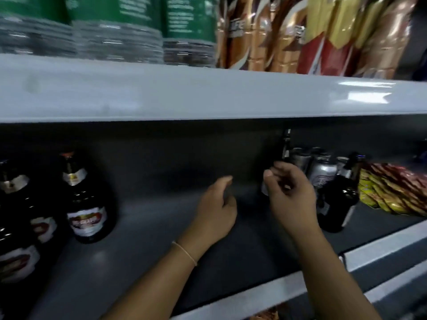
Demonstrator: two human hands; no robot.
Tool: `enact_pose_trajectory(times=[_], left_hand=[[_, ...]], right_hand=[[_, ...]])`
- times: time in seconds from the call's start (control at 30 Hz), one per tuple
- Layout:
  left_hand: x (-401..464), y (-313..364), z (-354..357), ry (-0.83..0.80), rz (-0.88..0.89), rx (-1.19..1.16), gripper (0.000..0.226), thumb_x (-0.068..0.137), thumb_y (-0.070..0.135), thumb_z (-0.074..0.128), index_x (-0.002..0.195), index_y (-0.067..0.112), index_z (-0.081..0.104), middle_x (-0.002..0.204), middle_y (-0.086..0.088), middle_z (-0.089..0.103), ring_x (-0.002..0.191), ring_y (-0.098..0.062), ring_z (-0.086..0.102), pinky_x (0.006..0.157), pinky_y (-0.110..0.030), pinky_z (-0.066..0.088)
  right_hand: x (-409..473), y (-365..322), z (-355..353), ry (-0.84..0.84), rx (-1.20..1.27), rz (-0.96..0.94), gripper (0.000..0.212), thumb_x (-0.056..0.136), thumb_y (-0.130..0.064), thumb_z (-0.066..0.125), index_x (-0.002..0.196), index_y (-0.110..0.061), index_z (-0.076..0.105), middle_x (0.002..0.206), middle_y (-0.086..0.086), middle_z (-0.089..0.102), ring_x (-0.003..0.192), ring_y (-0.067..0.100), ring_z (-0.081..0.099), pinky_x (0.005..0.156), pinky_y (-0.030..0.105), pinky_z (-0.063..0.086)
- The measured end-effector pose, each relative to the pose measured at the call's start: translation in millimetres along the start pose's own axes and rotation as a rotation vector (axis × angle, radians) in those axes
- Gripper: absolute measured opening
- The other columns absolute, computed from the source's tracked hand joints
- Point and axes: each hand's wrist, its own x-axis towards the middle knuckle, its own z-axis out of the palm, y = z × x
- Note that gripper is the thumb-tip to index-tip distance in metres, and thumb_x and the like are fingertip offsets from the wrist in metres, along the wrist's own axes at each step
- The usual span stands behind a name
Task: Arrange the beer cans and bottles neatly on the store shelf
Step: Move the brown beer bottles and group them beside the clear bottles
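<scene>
Both my hands reach into the grey middle shelf (pixel 143 227). My left hand (pixel 217 211) hovers over the shelf floor with loosely curled fingers and holds nothing. My right hand (pixel 291 195) is just in front of a dark bottle (pixel 285 146) and a cluster of silver beer cans (pixel 323 172); its fingers are relaxed and apart from them. A second dark bottle (pixel 339 204) stands right of that hand. At the far left stand several dark bottles with red-and-white labels (pixel 87 204).
The white upper shelf edge (pixel 208 95) overhangs close above the hands. Snack packets (pixel 397 195) lie at the right end of the shelf. Above are green-labelled containers (pixel 138 26) and copper and gold bags (pixel 312 35).
</scene>
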Motion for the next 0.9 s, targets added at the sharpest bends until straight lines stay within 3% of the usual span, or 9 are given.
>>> enact_pose_trajectory(times=[0.17,0.23,0.3,0.37,0.5,0.63,0.73,0.8,0.9], left_hand=[[17.0,44.5,71.9,-0.063,0.153,-0.005,0.038,0.100,0.020,0.042,0.138,0.020,0.046,0.133,0.012,0.053,0.121,0.000,0.048,0.098,-0.009,0.033],[21.3,56.9,96.0,-0.105,0.188,0.034,0.040,0.100,0.022,0.042,0.140,0.021,0.043,0.139,0.005,0.050,0.126,-0.007,0.046,0.100,-0.012,0.032],[25.0,65.1,116.4,-0.139,0.218,0.054,0.042,0.100,0.020,0.041,0.142,0.021,0.041,0.143,0.003,0.047,0.126,-0.005,0.043,0.095,-0.001,0.026],[27.6,71.7,131.6,-0.174,0.222,0.051,0.043,0.100,0.017,0.040,0.143,0.020,0.039,0.143,0.002,0.046,0.123,-0.001,0.042,0.089,0.005,0.021],[29.6,72.5,149.9,-0.233,0.196,0.043,0.046,0.100,0.015,0.040,0.146,0.019,0.035,0.149,-0.001,0.039,0.135,-0.009,0.036,0.102,-0.009,0.023],[28.4,61.4,152.2,-0.251,0.185,0.049,0.049,0.099,0.015,0.041,0.147,0.020,0.032,0.150,0.003,0.037,0.133,0.000,0.032,0.101,-0.003,0.019],[29.5,54.3,147.2,-0.240,0.164,0.055,0.050,0.099,0.014,0.042,0.148,0.019,0.032,0.150,0.001,0.038,0.136,-0.005,0.033,0.107,-0.010,0.023],[27.8,51.6,141.7,-0.240,0.144,0.075,0.050,0.099,0.014,0.041,0.148,0.017,0.031,0.151,0.000,0.037,0.138,-0.009,0.032,0.111,-0.016,0.023],[21.4,48.6,131.1,-0.231,0.114,0.085,0.050,0.100,0.016,0.040,0.149,0.019,0.028,0.152,0.000,0.034,0.138,-0.011,0.032,0.107,-0.013,0.022]], right_hand=[[20.5,27.9,-78.7,0.248,-0.117,-0.066,0.021,0.092,-0.015,0.067,0.113,-0.011,0.064,0.093,-0.007,0.067,0.083,-0.003,0.065,0.075,0.010,0.049],[30.7,44.6,-105.2,0.335,-0.221,-0.086,0.030,0.090,-0.026,0.066,0.116,-0.011,0.062,0.103,0.002,0.067,0.094,0.017,0.066,0.084,0.030,0.054],[45.0,63.5,-126.2,0.351,-0.334,-0.067,0.046,0.086,-0.037,0.062,0.121,-0.009,0.059,0.113,0.008,0.064,0.104,0.027,0.062,0.091,0.047,0.052],[59.5,81.4,-139.6,0.322,-0.428,0.019,0.060,0.080,-0.046,0.062,0.127,-0.007,0.055,0.119,0.012,0.062,0.110,0.033,0.059,0.094,0.052,0.050],[75.2,104.4,-148.7,0.209,-0.429,0.207,0.085,0.070,-0.052,0.072,0.139,-0.011,0.044,0.127,0.014,0.060,0.116,0.034,0.059,0.098,0.050,0.050],[78.2,125.0,-149.2,0.142,-0.420,0.252,0.073,0.063,-0.048,0.080,0.125,-0.019,0.053,0.116,0.007,0.064,0.110,0.029,0.061,0.094,0.048,0.052],[77.0,124.4,-146.1,0.134,-0.405,0.252,0.075,0.066,-0.034,0.086,0.130,-0.019,0.050,0.120,0.010,0.064,0.113,0.032,0.059,0.095,0.045,0.050],[75.3,124.3,-144.3,0.151,-0.400,0.251,0.071,0.070,-0.022,0.087,0.131,-0.017,0.052,0.119,0.012,0.066,0.111,0.033,0.060,0.089,0.036,0.048],[68.3,119.8,-139.0,0.203,-0.398,0.208,0.072,0.064,-0.024,0.090,0.128,-0.021,0.055,0.115,0.008,0.067,0.107,0.030,0.062,0.083,0.030,0.045]])
